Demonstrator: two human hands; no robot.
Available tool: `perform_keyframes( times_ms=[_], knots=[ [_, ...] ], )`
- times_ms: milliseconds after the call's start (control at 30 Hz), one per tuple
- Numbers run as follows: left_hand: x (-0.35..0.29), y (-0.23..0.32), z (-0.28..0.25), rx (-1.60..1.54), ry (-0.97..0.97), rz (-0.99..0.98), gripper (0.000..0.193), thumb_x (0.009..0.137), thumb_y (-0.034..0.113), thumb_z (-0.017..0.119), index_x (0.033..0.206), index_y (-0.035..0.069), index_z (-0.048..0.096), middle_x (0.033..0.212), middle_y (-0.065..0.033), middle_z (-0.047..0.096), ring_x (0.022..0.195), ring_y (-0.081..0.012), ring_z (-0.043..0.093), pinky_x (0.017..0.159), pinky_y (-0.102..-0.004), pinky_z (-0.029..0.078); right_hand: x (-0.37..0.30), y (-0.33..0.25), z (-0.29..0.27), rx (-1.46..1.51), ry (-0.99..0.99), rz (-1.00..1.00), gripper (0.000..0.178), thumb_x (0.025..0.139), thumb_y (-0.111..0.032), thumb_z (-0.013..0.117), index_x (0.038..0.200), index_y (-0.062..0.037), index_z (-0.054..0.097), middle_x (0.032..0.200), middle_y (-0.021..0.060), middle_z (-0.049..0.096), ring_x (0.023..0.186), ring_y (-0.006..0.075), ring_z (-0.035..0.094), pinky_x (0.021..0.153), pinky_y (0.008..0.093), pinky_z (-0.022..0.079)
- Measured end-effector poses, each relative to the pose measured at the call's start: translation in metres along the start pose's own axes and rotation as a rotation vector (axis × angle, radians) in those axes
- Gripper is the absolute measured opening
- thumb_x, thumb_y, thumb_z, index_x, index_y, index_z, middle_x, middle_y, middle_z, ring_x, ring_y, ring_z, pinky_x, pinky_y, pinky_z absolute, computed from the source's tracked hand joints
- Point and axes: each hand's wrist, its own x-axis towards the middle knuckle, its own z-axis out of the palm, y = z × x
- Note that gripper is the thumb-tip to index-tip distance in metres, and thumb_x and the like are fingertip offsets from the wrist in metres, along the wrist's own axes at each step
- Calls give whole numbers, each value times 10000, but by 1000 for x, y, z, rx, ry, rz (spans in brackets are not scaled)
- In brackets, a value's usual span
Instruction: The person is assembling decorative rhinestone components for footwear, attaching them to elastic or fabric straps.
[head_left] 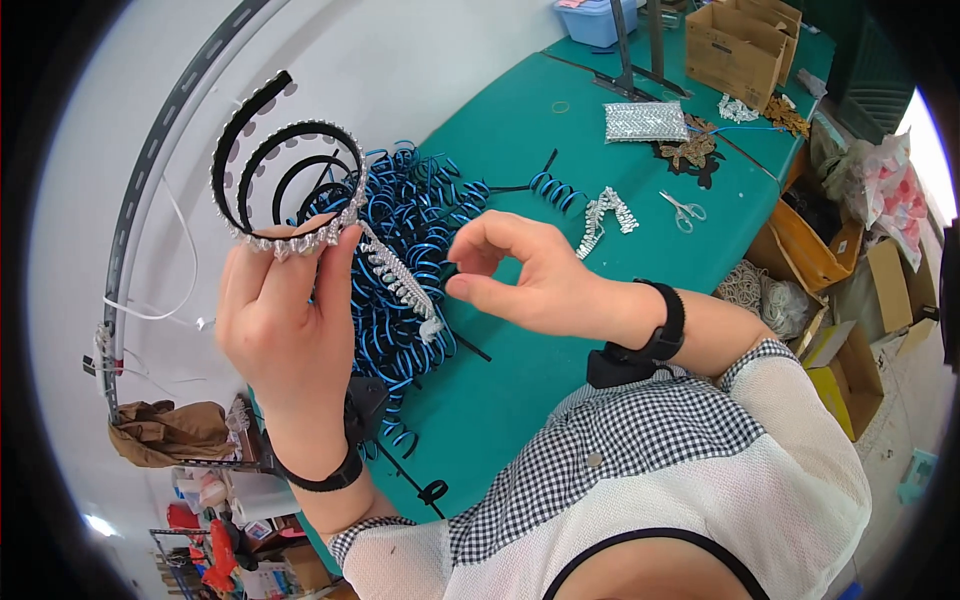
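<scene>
My left hand is raised at the left, its fingers closed on a coiled black trim strip edged with silvery beads. The strip loops upward in a spiral, and a beaded silver length hangs to the right of the hand. My right hand is held beside it, with thumb and forefinger curled toward each other. A small dark spot shows between those fingertips; whether it is a held piece is unclear. Behind and below both hands lies a large pile of blue-and-black spiral coils.
On the green table lie a beaded silver piece, scissors, a silver packet and brown-and-black appliqués. A cardboard box and a blue bin stand at the far end. Open boxes sit beyond the right edge.
</scene>
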Motion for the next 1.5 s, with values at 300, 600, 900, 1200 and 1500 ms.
perform_keyframes(
  times_ms=[300, 600, 900, 1200, 1500],
  knots=[
    [1, 6, 8, -52, -17, 14, 119, 668, 94, 738, 730, 41, 651, 648, -54, 539, 565, -205, 507, 494, -307, 385, 11, 3, 11, 212, -139, 169, 320, 860, -249, 592, 1053, 4, 555, 876, 29, 593, 840, 104, 559, 761, 255, 455],
    [-25, -4, 2, -592, -265, -375, 218, 652, 63, 755, 849, 17, 676, 662, -23, 549, 530, -76, 501, 479, -213, 375, -3, -56, -33, -385, -171, 21, 222, 826, -177, 581, 1013, -60, 549, 648, 121, 556, 517, 217, 542, 488, 309, 414],
    [-36, 2, -1, -987, -547, -510, 189, 698, 10, 703, 885, 12, 680, 700, -21, 562, 554, -55, 482, 486, -191, 354, 2, -78, -71, -592, -362, -183, 99, 807, -120, 604, 817, -23, 622, 623, 90, 524, 542, 213, 526, 499, 296, 415],
    [-43, 9, 4, -996, -495, -550, 201, 675, 53, 729, 870, 21, 697, 626, -14, 552, 553, -63, 465, 483, -199, 339, -13, -92, -70, -526, -456, -43, 118, 802, -140, 610, 786, -34, 560, 582, 78, 525, 505, 235, 536, 455, 302, 402],
    [-40, 13, 1, -1052, -432, -434, 224, 617, -9, 734, 838, 0, 696, 678, -55, 624, 591, -98, 563, 526, -193, 405, -18, -100, -74, -500, -403, -210, 117, 747, -115, 671, 731, -33, 589, 648, 61, 534, 566, 202, 541, 487, 282, 421]
  ],
)
